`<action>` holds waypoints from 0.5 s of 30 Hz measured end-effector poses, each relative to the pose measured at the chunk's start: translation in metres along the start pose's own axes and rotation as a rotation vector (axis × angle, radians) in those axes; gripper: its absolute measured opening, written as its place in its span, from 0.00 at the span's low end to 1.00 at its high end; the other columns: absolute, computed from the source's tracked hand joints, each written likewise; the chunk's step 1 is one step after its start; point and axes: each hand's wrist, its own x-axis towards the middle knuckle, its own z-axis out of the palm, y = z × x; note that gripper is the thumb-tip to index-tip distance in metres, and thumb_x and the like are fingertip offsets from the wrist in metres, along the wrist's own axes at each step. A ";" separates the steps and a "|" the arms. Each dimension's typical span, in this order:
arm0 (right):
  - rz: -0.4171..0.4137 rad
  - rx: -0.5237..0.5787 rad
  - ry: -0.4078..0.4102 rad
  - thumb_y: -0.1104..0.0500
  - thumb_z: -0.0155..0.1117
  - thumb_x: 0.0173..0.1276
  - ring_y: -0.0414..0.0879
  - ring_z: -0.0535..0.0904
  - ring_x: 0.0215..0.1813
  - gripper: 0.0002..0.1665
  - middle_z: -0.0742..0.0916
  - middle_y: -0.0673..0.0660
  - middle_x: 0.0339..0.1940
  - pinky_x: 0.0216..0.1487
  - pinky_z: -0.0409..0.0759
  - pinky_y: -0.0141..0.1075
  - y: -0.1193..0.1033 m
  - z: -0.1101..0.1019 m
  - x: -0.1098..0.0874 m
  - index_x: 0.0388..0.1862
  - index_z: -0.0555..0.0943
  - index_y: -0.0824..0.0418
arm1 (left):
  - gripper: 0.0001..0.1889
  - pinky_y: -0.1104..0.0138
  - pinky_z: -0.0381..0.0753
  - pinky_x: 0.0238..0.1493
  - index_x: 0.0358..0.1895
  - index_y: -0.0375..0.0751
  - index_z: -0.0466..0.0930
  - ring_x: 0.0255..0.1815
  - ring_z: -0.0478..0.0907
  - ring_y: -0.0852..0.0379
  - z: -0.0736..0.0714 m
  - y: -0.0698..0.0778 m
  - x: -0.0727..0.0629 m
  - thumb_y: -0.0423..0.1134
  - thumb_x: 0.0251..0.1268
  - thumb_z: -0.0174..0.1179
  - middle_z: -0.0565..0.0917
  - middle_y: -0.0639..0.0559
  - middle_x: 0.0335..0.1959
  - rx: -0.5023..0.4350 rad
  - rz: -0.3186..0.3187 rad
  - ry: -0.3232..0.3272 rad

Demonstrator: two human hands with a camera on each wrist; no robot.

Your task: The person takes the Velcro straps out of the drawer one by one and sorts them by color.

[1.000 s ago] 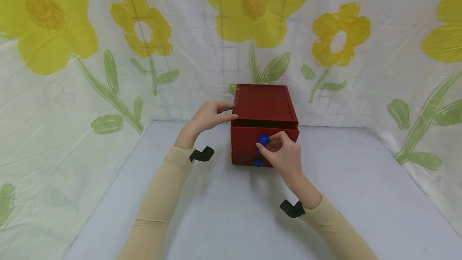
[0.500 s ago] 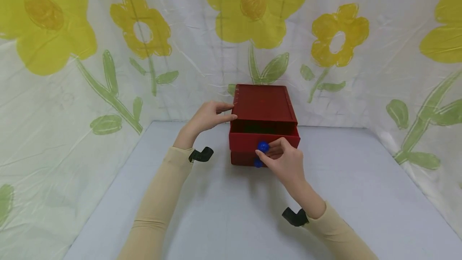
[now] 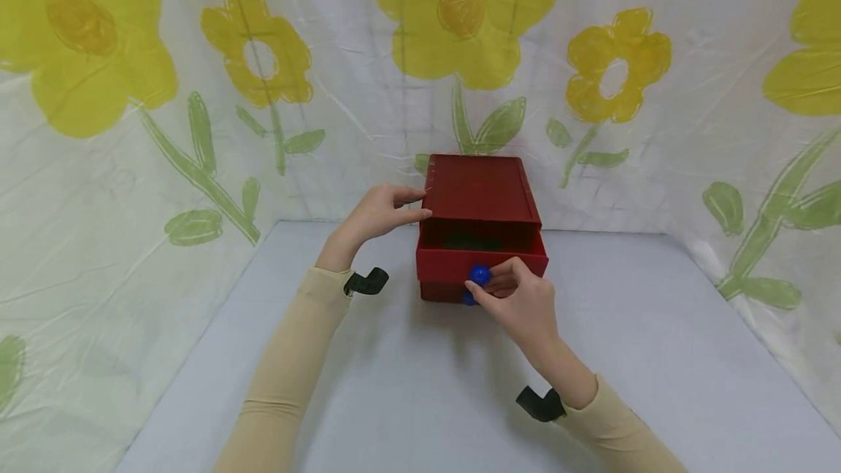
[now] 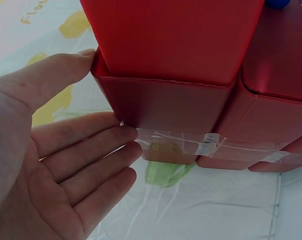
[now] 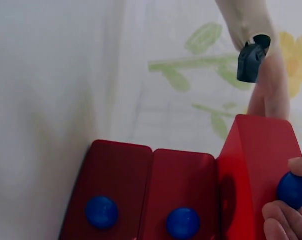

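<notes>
A red drawer cabinet (image 3: 482,187) stands at the table's far side. Its top drawer (image 3: 447,266) is pulled partway out, with something dark green inside, too dim to identify. My right hand (image 3: 528,309) pinches that drawer's blue round knob (image 3: 480,274) between thumb and fingers. The two drawers below are flush in the right wrist view, each with a blue knob (image 5: 183,223). My left hand (image 3: 377,216) is at the cabinet's left side, fingers nearly straight; in the left wrist view its fingertips (image 4: 126,133) and thumb touch the casing edges.
The cabinet sits on a pale table (image 3: 394,385). Behind and on both sides hangs a white curtain (image 3: 355,93) printed with yellow flowers. Clear tape (image 4: 208,142) runs across the back of the cabinet. Each wrist carries a black mount (image 3: 542,405).
The top drawer has slid out toward me, from a narrow gap to partway open. My right hand has come nearer with the knob. The left hand has stayed at the cabinet's side.
</notes>
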 end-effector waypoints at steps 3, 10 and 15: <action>-0.005 -0.001 -0.001 0.52 0.79 0.47 0.37 0.84 0.25 0.21 0.88 0.52 0.27 0.29 0.83 0.29 -0.001 -0.001 -0.002 0.33 0.78 0.58 | 0.31 0.55 0.75 0.61 0.63 0.48 0.75 0.62 0.74 0.49 0.000 -0.001 0.000 0.59 0.58 0.62 0.78 0.49 0.61 -0.010 -0.002 0.004; -0.013 -0.009 -0.002 0.52 0.79 0.47 0.37 0.84 0.25 0.21 0.87 0.51 0.27 0.30 0.83 0.29 -0.004 -0.004 -0.006 0.33 0.78 0.58 | 0.31 0.56 0.75 0.61 0.62 0.48 0.75 0.62 0.74 0.51 0.000 0.000 0.001 0.59 0.58 0.62 0.78 0.50 0.61 -0.003 -0.004 0.006; -0.015 -0.020 -0.006 0.53 0.80 0.47 0.37 0.84 0.25 0.20 0.87 0.51 0.26 0.30 0.83 0.30 -0.005 -0.006 -0.009 0.32 0.78 0.58 | 0.31 0.56 0.75 0.61 0.63 0.48 0.75 0.62 0.74 0.50 -0.001 0.001 0.000 0.59 0.58 0.62 0.78 0.50 0.61 -0.005 -0.006 -0.002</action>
